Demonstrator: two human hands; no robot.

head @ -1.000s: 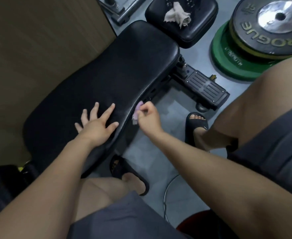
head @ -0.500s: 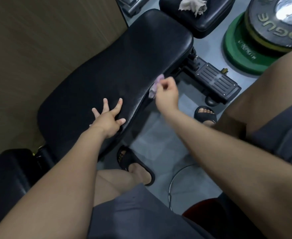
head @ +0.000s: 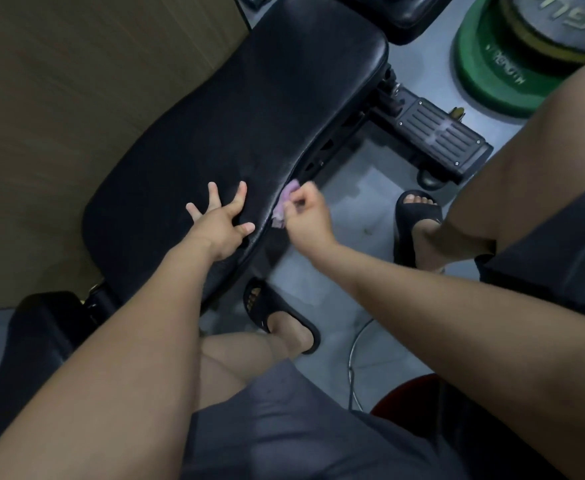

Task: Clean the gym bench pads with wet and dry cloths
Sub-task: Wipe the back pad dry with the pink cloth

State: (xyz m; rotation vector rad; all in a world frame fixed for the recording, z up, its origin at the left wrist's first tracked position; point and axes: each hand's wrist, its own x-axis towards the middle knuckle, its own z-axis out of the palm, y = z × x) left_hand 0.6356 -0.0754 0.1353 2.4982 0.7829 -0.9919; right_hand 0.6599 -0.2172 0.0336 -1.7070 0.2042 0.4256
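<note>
My right hand [head: 305, 220] is closed around a small pink cloth [head: 284, 206], bunched against the bench pad [head: 235, 133] side edge, at 3 o'clock from my left hand [head: 221, 221]. Left fingers [head: 240, 195] splayed flat on the pad top, holding nothing. Cloth looks soft, limp and light; best kept wadded in the fist. Pad looks smooth, cushioned and likely slick when damp.

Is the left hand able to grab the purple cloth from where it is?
Probably yes. The left hand lies flat on the bench pad, and the purple cloth is just beside it at the pad's edge, though the right hand already holds it.
</note>
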